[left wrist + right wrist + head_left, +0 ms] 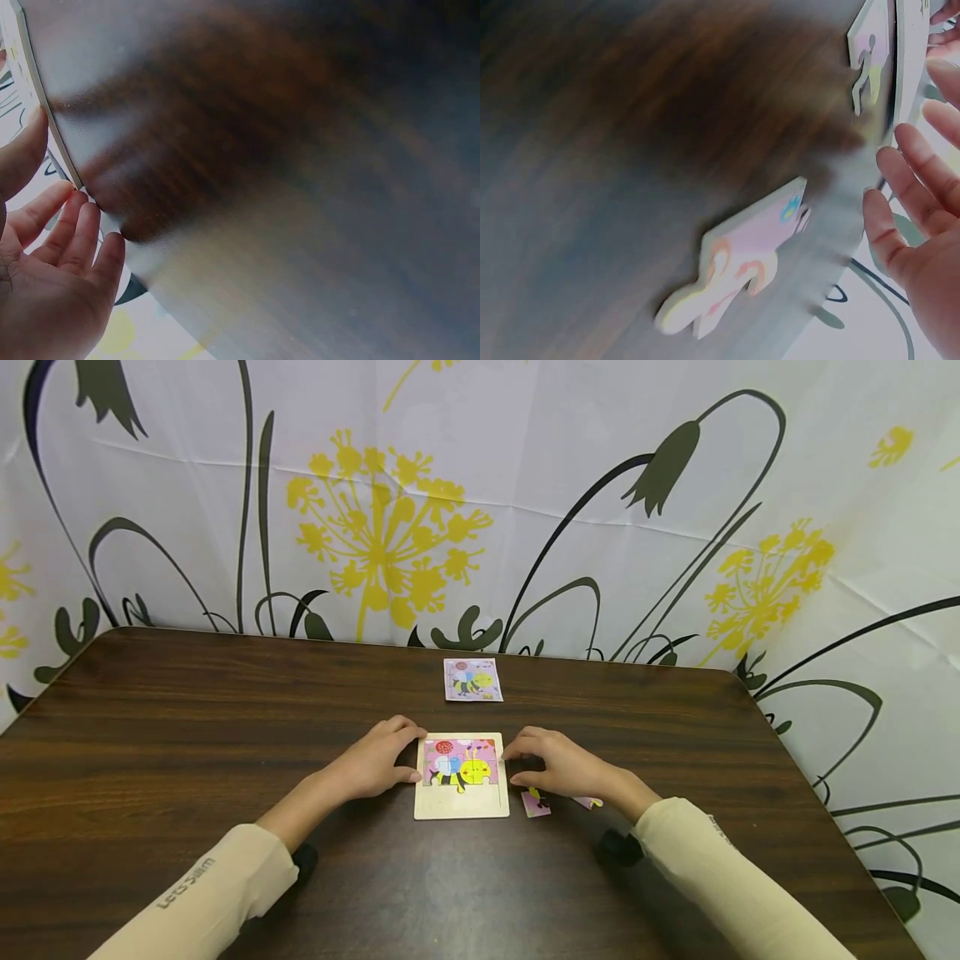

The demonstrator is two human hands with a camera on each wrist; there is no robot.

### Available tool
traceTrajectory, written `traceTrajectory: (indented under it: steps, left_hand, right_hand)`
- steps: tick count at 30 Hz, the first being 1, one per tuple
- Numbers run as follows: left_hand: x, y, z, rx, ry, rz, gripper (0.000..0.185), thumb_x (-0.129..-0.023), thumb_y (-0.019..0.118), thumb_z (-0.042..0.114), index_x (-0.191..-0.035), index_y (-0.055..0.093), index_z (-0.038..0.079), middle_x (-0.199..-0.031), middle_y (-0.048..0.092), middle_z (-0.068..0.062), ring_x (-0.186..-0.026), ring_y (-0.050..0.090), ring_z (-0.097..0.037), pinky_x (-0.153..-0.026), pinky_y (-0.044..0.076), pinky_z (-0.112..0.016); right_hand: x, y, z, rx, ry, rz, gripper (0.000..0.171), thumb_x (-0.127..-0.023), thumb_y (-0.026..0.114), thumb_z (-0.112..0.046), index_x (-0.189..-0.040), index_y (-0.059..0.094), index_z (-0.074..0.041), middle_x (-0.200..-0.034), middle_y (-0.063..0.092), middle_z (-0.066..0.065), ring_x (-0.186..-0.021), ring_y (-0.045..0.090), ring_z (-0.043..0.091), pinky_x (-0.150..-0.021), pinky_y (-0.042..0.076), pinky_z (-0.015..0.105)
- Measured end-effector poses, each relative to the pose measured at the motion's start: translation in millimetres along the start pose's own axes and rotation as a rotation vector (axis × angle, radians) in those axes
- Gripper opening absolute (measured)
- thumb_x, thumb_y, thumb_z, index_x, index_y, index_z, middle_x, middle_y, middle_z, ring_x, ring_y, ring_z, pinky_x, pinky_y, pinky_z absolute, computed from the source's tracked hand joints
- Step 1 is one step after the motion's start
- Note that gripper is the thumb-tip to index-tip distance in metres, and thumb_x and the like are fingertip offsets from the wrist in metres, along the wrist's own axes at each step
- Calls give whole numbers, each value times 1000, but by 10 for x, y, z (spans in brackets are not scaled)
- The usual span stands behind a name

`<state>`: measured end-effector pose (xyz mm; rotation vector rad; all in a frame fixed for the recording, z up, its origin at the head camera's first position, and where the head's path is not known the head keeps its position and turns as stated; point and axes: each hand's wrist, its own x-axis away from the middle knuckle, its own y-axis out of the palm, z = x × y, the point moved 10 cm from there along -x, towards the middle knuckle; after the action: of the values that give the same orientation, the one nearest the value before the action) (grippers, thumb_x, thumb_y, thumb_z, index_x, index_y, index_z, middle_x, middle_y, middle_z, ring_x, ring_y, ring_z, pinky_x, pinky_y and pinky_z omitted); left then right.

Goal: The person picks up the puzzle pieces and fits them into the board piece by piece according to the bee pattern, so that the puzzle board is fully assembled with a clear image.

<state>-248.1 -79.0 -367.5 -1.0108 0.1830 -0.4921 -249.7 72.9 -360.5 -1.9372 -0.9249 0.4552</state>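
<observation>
A small wooden jigsaw puzzle tray (pixel 461 804) lies flat on the table, its upper part filled with pieces showing a yellow bee on pink. The lower strip of the tray is bare wood. My left hand (pixel 378 760) has its fingertips and thumb at the tray's left edge, the fingers loosely spread. Across from it, my right hand (pixel 558 762) rests its fingers by the right edge, with nothing gripped. Beneath and beside that hand lie two loose puzzle pieces: one pink with yellow and black (pixel 536 802), the other pink with an orange curl (pixel 739 259).
A square picture card (pixel 472 680) with the same bee lies behind the tray. The dark wooden table (pixel 187 718) reaches back to a white flowered cloth (pixel 570 435). Dark bands sit under both wrists.
</observation>
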Motion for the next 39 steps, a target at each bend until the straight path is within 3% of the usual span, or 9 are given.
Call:
traceTrajectory:
  steps: [6, 17, 25, 34, 39]
  left_hand:
    - [0, 2, -1, -3, -6, -2, 52, -81, 70, 17, -124, 50, -4, -120, 47, -17, -112, 43, -34, -92, 38, -46]
    - [6, -10, 1, -7, -2, 2, 52, -80, 71, 16, -123, 50, -5, -119, 47, -18, -111, 43, -34, -92, 38, -46]
    - [7, -8, 0, -7, -1, 4, 52, -80, 71, 16, -123, 50, -5, -119, 47, -18, -111, 43, -34, -92, 38, -46]
    - [14, -4, 7, -4, -7, 0, 52, -80, 70, 16, -123, 50, -5, -119, 47, -18, -111, 43, -34, -92, 38, -46]
    - [15, 5, 3, -3, -14, -1, 52, -81, 70, 16, -124, 50, -4, -120, 47, -18, -112, 43, -34, -92, 38, -46]
  right_hand:
    - [103, -42, 45, 21, -11, 9, 23, -81, 71, -15, -100, 65, -5, -97, 58, 2, -92, 55, 17, -83, 45, 32]
    - [292, -20, 145, 8, 39, -50, 20, -79, 72, -17, -96, 66, -8, -97, 56, -2, -91, 53, 17, -81, 45, 34]
    - [376, 12, 172, 14, 46, -61, 24, -77, 75, -23, -95, 65, -11, -104, 53, -3, -99, 48, 17, -84, 42, 35]
    - [431, 50, 162, 37, 37, -21, 27, -75, 76, -24, -97, 63, -13, -107, 51, -1, -103, 45, 21, -85, 35, 45]
    - [440, 50, 137, 76, 13, 7, 26, -76, 75, -22, -97, 63, -13, -105, 51, -1, -101, 45, 20, -83, 35, 43]
